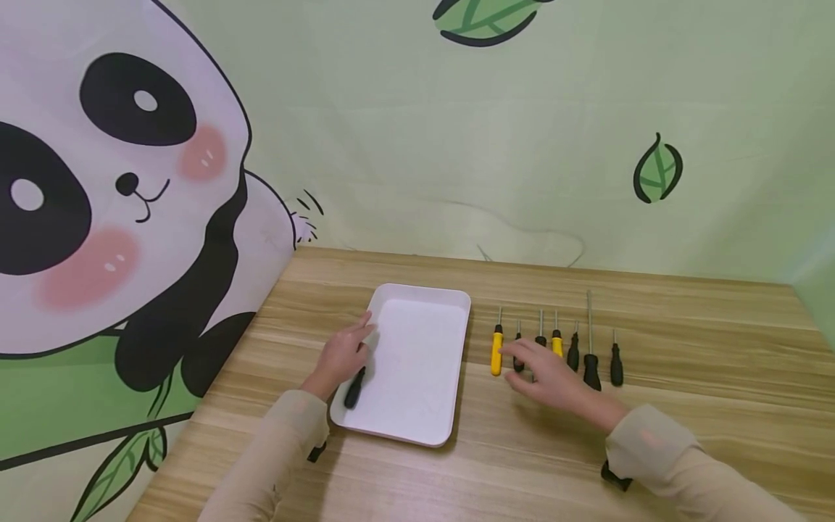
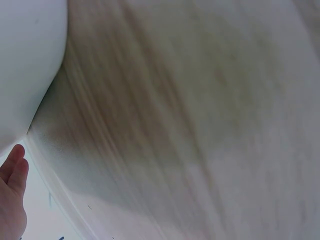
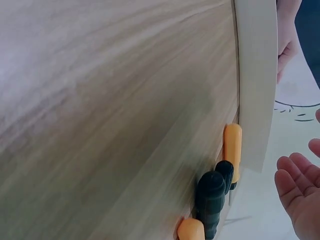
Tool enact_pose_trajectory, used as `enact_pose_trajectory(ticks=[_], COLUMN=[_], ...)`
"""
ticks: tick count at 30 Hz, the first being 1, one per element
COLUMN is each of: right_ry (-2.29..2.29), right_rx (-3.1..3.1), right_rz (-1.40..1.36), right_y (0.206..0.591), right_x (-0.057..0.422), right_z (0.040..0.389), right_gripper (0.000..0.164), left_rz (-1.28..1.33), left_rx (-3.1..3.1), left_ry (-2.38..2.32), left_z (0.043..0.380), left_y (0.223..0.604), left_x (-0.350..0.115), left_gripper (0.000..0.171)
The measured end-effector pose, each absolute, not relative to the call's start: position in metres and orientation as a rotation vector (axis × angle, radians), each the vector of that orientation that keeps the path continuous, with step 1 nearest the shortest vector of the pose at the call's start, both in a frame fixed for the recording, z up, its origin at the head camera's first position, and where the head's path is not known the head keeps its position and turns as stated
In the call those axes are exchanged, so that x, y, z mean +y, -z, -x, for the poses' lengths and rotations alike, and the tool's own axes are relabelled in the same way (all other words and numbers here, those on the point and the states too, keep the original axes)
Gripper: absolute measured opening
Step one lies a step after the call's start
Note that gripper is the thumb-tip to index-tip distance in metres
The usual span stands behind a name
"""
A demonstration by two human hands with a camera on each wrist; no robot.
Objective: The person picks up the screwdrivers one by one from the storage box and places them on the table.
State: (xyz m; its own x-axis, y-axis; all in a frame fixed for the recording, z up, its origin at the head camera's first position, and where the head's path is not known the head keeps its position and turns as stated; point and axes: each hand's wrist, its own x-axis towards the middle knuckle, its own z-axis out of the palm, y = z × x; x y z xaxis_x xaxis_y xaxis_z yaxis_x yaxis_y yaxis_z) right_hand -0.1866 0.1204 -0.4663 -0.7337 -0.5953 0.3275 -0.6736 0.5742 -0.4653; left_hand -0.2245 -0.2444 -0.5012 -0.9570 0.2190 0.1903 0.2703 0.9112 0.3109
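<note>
In the head view my left hand (image 1: 341, 357) rests at the left rim of a white tray (image 1: 411, 431), its fingers fairly straight. A screwdriver with a black handle (image 1: 354, 389) lies inside the tray by that rim, its shaft end hidden near the hand. My right hand (image 1: 544, 373) hovers over a row of screwdrivers, fingers spread and holding nothing. Closest to its fingertips is a yellow-handled screwdriver (image 1: 497, 351). A small black screwdriver (image 1: 518, 361) is partly behind the fingers. In the right wrist view the right palm (image 3: 305, 200) faces up beside the handles.
Further along the row are another yellow screwdriver (image 1: 557, 344), a black one (image 1: 573, 354), a long-shafted one (image 1: 591, 370) and a short black one (image 1: 616, 366). The wooden table (image 1: 522, 464) meets a pale green wall (image 1: 404, 145) at the back.
</note>
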Motion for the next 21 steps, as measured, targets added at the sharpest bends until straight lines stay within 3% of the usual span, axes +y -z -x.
enact_pose_trajectory(ticks=[21], right_ry=[-0.979], right_rx=[-2.593], right_rz=[-1.13], right_y=[0.465], right_x=[0.097], right_z=[0.184], right_gripper=[0.033], left_rz=[0.387], left_rx=[-3.02], left_ry=[0.502], left_z=[0.226], left_y=[0.495], left_x=[-0.244], left_gripper=[0.045])
